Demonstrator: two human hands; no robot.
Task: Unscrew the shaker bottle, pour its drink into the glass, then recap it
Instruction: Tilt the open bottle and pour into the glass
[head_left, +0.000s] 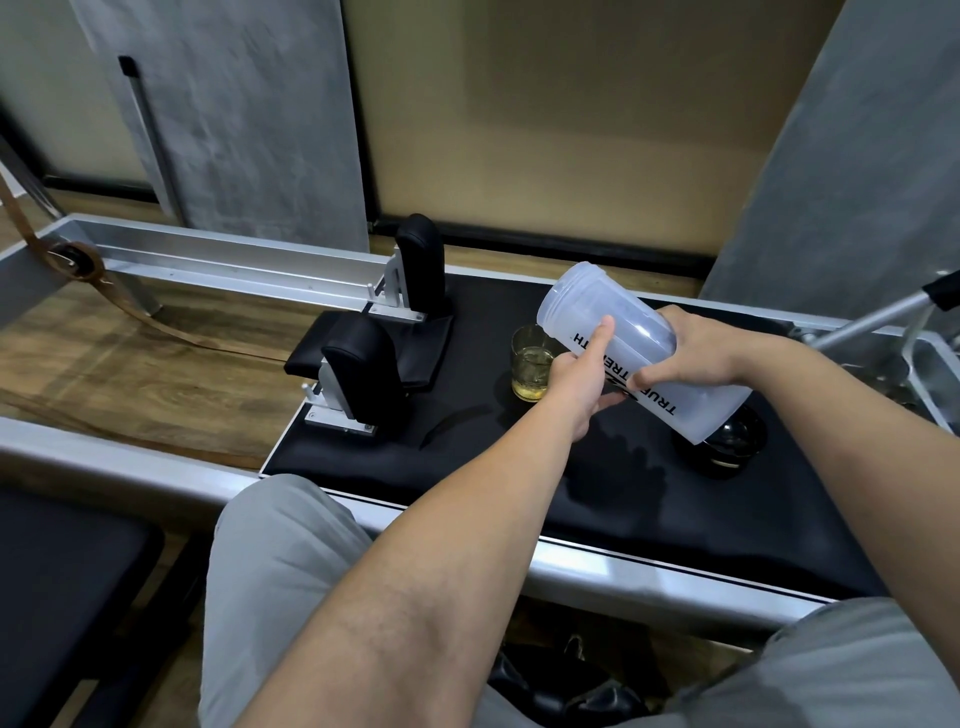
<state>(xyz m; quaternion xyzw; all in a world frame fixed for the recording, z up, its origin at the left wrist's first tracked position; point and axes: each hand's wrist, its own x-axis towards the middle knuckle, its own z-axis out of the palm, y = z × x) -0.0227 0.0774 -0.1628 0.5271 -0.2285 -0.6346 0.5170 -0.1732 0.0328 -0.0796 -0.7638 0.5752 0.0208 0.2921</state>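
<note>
The translucent shaker bottle (618, 332) has no cap on and is tilted, its open mouth pointing up and to the left. Both hands hold it: my left hand (579, 376) grips its near side with the thumb along the wall, and my right hand (693, 348) wraps around from the far right. Just left of the bottle, a short glass (531, 370) stands on the black pad, partly filled with yellowish drink. The black cap (730, 441) lies on the pad beneath the bottle's base, partly hidden by it.
The black padded carriage (467, 467) has a metal frame rail (623, 566) along its near edge. Two black shoulder rests (363, 364) (422, 265) stand at its left. A metal bar (872, 312) rises at the right. My knees are below the rail.
</note>
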